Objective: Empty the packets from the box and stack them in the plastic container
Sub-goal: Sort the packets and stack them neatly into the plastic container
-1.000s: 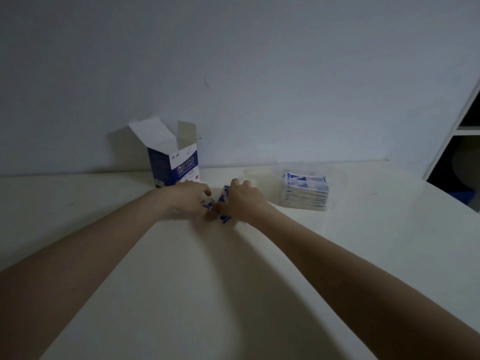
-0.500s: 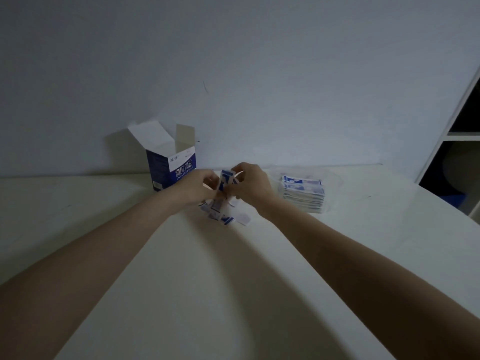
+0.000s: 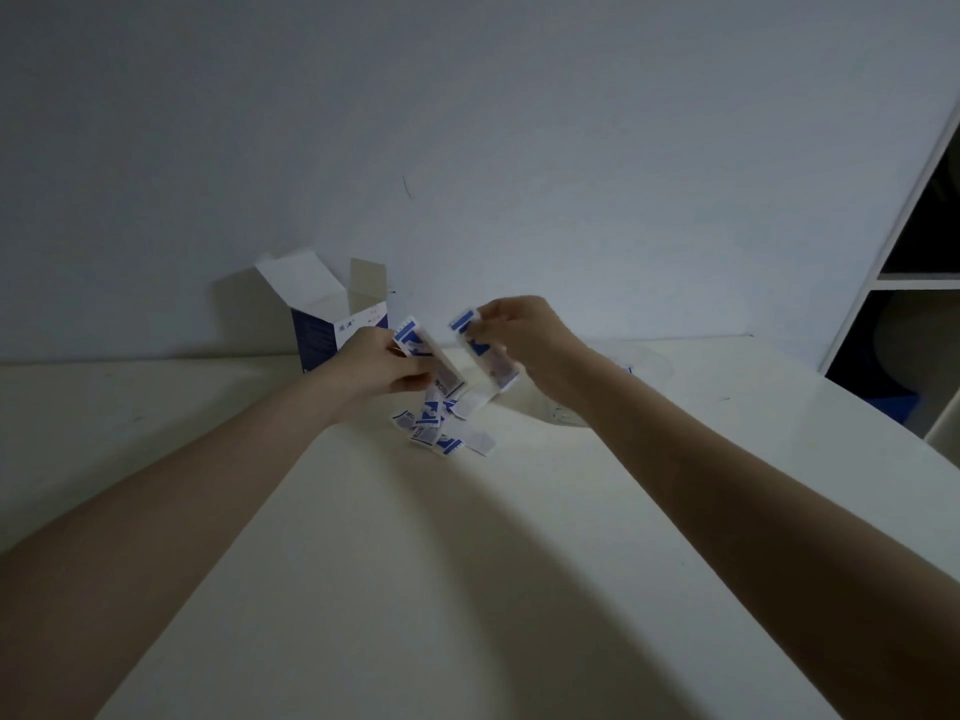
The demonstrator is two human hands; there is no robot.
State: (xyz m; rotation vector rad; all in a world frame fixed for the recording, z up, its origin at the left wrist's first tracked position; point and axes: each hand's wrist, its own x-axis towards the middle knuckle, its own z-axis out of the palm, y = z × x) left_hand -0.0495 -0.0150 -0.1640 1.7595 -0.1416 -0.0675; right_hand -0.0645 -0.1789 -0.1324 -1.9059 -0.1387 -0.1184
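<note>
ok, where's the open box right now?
Head view: the box stands upright, flaps open, at the table's far edge against the wall, left of centre, just behind the left hand.

left hand (image 3: 384,363) and right hand (image 3: 524,335) each pinching a packet (image 3: 434,356), loose packets (image 3: 441,431) below

- Nothing is reading clearly in this dim view.
- The open blue-and-white cardboard box (image 3: 332,330), standing at the far edge of the white table (image 3: 415,563), is showing a few small marks on its white front band, too small to make out.
- The blue-and-white paper packets (image 3: 436,428), lying loose near the box, are showing blurred printing that is staying illegible.
</note>
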